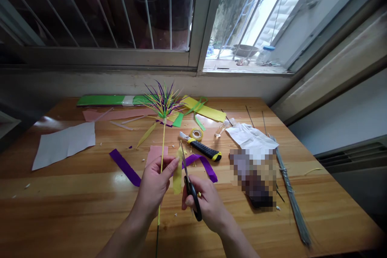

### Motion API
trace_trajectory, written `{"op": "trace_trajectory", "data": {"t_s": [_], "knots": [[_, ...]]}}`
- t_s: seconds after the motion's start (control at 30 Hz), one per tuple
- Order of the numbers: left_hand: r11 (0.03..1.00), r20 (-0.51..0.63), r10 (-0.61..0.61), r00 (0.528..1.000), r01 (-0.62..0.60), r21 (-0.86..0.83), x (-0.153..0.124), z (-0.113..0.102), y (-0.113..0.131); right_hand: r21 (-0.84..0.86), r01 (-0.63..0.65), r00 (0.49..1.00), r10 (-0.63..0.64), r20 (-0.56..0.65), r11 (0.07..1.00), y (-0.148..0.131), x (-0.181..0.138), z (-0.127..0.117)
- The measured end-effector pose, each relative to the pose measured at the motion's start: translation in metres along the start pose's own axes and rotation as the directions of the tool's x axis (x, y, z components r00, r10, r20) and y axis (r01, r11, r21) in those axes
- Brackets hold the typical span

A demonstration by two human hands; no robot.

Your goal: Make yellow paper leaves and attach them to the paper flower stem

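I see the left hand [155, 177] with its fingers closed around the yellow stem [163, 141], and its thumb and forefinger are pinching a yellow strip [177, 183] beside it. The stem stands nearly upright above the table [75, 205], and carries a spiky purple-and-yellow tuft [164, 100] at its top. The right hand [208, 201] has its fingers curled in the handles of the scissors [189, 187], with the blades just beside the strip; how wide they open, I cannot tell. Behind them lie a utility knife [205, 150] and a tape roll [196, 134].
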State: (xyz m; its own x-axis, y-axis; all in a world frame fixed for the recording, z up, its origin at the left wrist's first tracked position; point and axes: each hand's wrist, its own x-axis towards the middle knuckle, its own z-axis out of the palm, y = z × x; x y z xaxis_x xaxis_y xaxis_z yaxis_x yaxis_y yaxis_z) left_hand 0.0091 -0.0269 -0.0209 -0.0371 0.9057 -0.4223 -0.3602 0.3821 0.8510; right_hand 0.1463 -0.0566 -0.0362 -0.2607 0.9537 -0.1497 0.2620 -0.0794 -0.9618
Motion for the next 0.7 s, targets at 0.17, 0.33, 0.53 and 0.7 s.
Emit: {"op": "trace_trajectory", "data": {"t_s": [0.17,0.33,0.53,0.7], "knots": [[1.000,0.000,0.025,1.000,-0.025,0.014,-0.0002,0.0001,-0.0002,0.005,-0.018,1.000,0.018,0.000,1.000,-0.0028,-0.0003,0.0023],[0.999,-0.009,0.034,0.999,-0.034,0.001,-0.0018,0.0004,0.0014,0.080,-0.027,1.000,0.026,0.017,0.996,-0.0036,-0.0006,0.0044],[1.000,0.009,0.019,1.000,-0.019,-0.016,-0.0034,0.0006,0.0024,0.037,-0.008,1.000,0.008,0.008,0.999,-0.0034,0.0002,0.0040],[1.000,0.002,0.016,1.000,-0.016,-0.022,-0.0041,0.0010,0.0042,-0.020,0.013,1.000,-0.013,0.021,1.000,0.0012,-0.0007,0.0026]]}}
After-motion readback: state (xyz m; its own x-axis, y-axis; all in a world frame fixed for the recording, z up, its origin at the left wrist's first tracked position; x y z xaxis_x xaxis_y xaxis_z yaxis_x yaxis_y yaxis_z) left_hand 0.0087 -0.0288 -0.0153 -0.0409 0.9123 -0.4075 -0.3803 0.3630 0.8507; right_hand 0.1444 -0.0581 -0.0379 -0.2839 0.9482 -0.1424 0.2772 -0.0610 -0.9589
